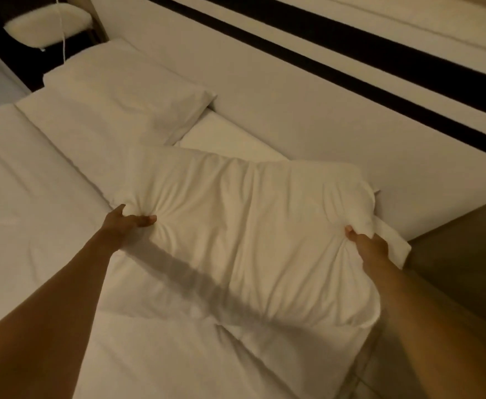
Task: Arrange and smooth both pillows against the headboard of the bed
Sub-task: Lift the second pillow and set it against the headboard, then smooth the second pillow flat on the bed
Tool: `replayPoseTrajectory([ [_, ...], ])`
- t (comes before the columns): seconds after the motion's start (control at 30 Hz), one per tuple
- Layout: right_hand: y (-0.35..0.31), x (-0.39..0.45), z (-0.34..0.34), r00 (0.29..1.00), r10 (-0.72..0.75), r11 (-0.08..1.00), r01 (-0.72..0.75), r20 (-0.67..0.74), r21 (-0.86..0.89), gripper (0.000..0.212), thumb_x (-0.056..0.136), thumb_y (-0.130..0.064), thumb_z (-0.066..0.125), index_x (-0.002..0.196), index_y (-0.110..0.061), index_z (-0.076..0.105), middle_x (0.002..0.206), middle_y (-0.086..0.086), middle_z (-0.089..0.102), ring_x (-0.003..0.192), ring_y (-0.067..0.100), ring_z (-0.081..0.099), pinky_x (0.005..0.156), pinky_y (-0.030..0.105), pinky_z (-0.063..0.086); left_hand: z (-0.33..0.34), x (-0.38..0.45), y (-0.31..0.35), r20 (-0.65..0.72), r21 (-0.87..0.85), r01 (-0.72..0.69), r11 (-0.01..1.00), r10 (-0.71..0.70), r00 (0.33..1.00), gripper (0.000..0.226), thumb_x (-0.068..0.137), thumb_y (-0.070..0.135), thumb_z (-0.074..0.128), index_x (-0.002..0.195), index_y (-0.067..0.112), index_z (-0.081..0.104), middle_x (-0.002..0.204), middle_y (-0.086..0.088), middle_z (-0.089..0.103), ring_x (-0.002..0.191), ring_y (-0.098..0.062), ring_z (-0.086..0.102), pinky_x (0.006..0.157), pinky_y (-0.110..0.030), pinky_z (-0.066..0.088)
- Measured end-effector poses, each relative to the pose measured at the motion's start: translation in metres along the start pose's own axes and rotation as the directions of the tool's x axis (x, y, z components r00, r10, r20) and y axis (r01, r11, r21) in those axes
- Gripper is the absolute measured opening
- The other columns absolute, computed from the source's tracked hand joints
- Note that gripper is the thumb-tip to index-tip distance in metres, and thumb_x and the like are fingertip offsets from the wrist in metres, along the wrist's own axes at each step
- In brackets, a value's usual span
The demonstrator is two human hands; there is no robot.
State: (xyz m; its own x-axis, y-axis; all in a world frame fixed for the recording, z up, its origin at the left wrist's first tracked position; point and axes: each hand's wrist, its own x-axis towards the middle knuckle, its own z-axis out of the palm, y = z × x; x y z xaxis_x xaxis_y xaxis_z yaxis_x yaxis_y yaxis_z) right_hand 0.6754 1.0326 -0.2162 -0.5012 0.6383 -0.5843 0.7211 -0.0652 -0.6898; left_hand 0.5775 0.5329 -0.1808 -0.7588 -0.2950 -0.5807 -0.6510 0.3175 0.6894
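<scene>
A white, wrinkled near pillow (253, 231) hangs just over the bed, a little short of the pale headboard (308, 110). My left hand (126, 223) pinches its left edge, bunching the cloth. My right hand (368, 246) grips its right end near the bed's corner. A second white pillow (126, 90) lies flat at the far left, its long side against the headboard. Between the two pillows a strip of bare sheet (224, 139) shows.
A white duvet (34, 182) covers the bed on the left and below the held pillow. A dark band (351, 53) runs along the wall above the headboard. A pale cushioned stool (49, 24) and a hanging white cord (62, 30) stand beyond the bed's far end. Brown floor (466, 269) lies at right.
</scene>
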Motion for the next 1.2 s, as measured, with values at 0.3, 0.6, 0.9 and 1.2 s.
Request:
replayPoseTrajectory([
  [0.3, 0.02, 0.002, -0.019, 0.987, 0.103, 0.968, -0.071, -0.124, 0.241, 0.075, 0.085, -0.038, 0.071, 0.143, -0.003, 0.041, 0.144, 0.017, 0.045, 0.13, 0.037, 0.045, 0.108, 0.044, 0.038, 0.057, 0.023, 0.126, -0.025, 0.139, -0.254, 0.957, 0.259, 0.965, 0.098, 0.077, 0.025, 0.08, 0.152, 0.005, 0.021, 0.158, -0.013, 0.028, 0.144, -0.032, 0.03, 0.117, -0.04, 0.029],
  [0.6, 0.036, 0.037, -0.003, 0.938, 0.204, 0.946, -0.114, -0.28, 0.305, 0.065, 0.088, -0.032, 0.068, 0.141, -0.004, 0.043, 0.14, 0.016, 0.05, 0.128, 0.035, 0.048, 0.1, 0.036, 0.039, 0.128, 0.088, 0.174, 0.013, 0.331, -0.335, 0.882, 0.351, 0.936, 0.094, 0.07, 0.038, 0.082, 0.147, 0.01, 0.037, 0.147, -0.014, 0.046, 0.134, -0.036, 0.043, 0.113, -0.046, 0.036],
  [0.9, 0.049, 0.062, 0.024, 0.91, 0.202, 0.961, -0.112, -0.361, 0.254, 0.071, 0.085, -0.039, 0.07, 0.142, -0.007, 0.042, 0.136, 0.019, 0.055, 0.12, 0.037, 0.055, 0.097, 0.037, 0.045, 0.164, 0.142, 0.14, -0.047, 0.527, -0.218, 0.822, 0.285, 0.957, 0.074, 0.085, 0.04, 0.066, 0.138, -0.004, 0.04, 0.138, -0.026, 0.05, 0.127, -0.044, 0.049, 0.102, -0.049, 0.045],
  [1.2, 0.056, 0.051, 0.035, 0.931, 0.024, 0.998, -0.002, -0.363, 0.062, 0.089, 0.091, -0.049, 0.056, 0.155, -0.022, 0.001, 0.152, 0.022, 0.034, 0.127, 0.044, 0.047, 0.103, 0.049, 0.042, 0.183, 0.14, 0.113, 0.237, 0.652, -0.369, 0.663, 0.285, 0.929, 0.05, 0.095, 0.034, 0.052, 0.128, -0.002, 0.045, 0.136, -0.025, 0.039, 0.12, -0.046, 0.048, 0.098, -0.05, 0.046],
])
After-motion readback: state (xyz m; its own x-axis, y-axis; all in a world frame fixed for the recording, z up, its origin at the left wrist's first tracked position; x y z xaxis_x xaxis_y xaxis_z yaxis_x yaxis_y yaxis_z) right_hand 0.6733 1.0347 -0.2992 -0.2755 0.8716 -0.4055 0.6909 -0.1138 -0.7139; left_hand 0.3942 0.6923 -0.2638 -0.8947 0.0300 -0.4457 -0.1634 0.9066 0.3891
